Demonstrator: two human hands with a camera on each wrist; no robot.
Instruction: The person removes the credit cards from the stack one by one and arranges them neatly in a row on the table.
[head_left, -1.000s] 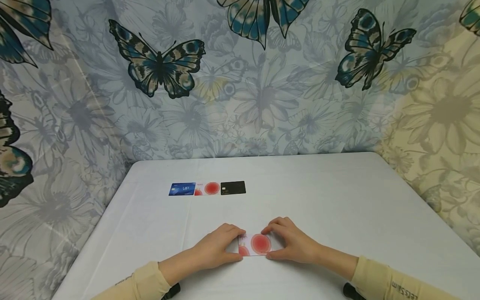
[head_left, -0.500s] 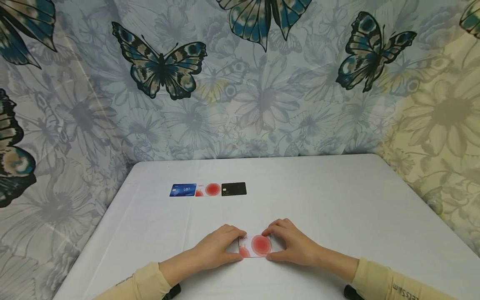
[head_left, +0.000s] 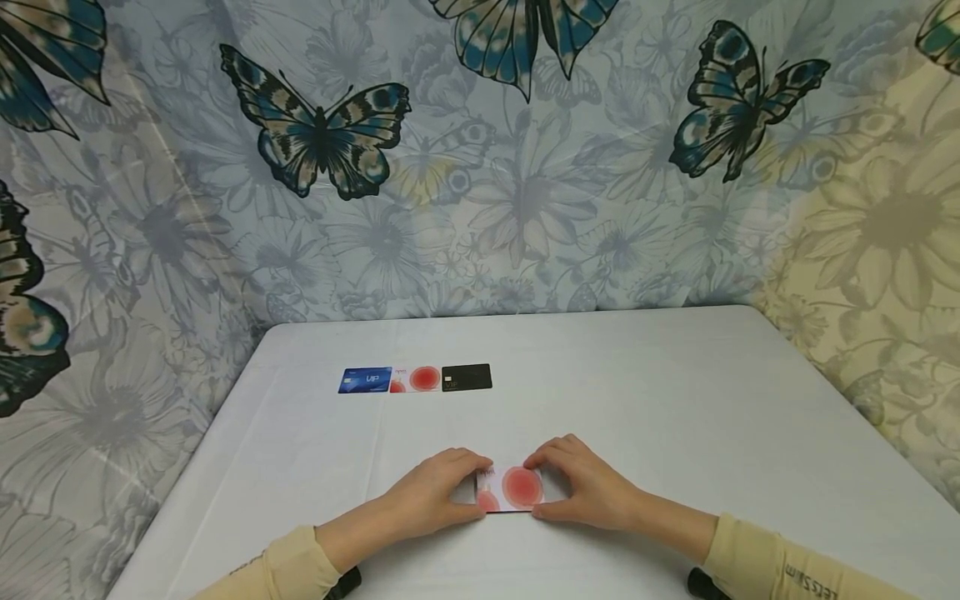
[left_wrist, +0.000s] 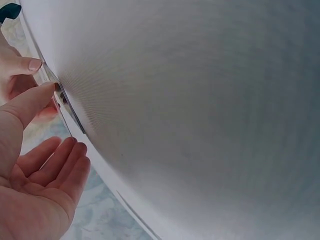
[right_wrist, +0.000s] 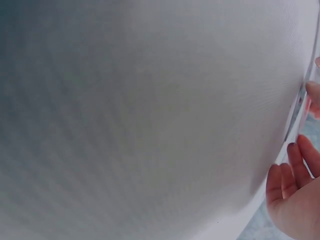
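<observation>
Your left hand [head_left: 431, 497] and right hand [head_left: 581, 487] pinch opposite ends of a small stack of cards [head_left: 514, 489], red-circle card on top, lying on the white table [head_left: 675, 400]. Beyond the stack, three cards [head_left: 415, 378] already lie in a row; the stack seems undealt.

We see a white table [head_left: 675, 400]. Three cards lie flat in a touching row at 11 o'clock: blue card [head_left: 364, 380], red-dot card [head_left: 416, 379], black card [head_left: 467, 377]. A card stack [head_left: 513, 488] lies at 6 o'clock near our edge.
</observation>
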